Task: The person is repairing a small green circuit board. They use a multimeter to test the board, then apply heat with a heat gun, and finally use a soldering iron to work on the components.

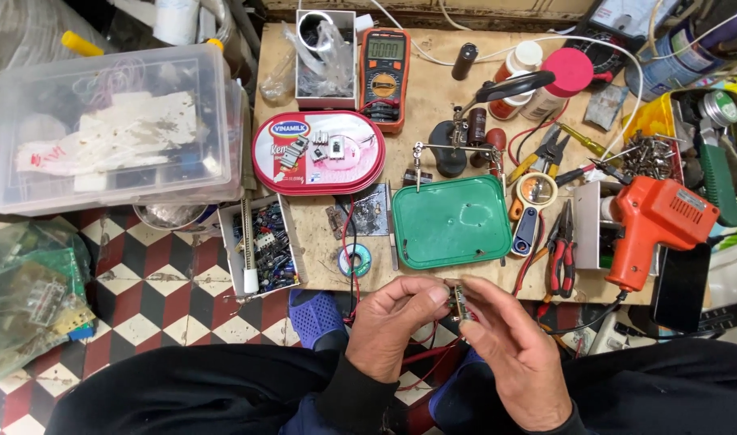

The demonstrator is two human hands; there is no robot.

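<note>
A wooden bench (pixel 433 97) is stretching across the far half of the view, crowded with tools; a clear plastic storage box (pixel 111 129) is sitting at its far left, and a green tray (pixel 451 221) is lying near the middle of the near edge; an orange soldering gun (pixel 654 225) is resting to the right, with red-handled pliers (pixel 560 250) between it and the tray; an orange multimeter (pixel 383 76) is lying at the far side; nearer than all of these, the left hand (pixel 394 326) and right hand (pixel 517 354) are meeting just off the near edge, both pinching a small electronic component (pixel 459 303); its long axis is running roughly near to far; the fingers of each hand are clamped on it from opposite sides, neither hand nearer than the other.
</note>
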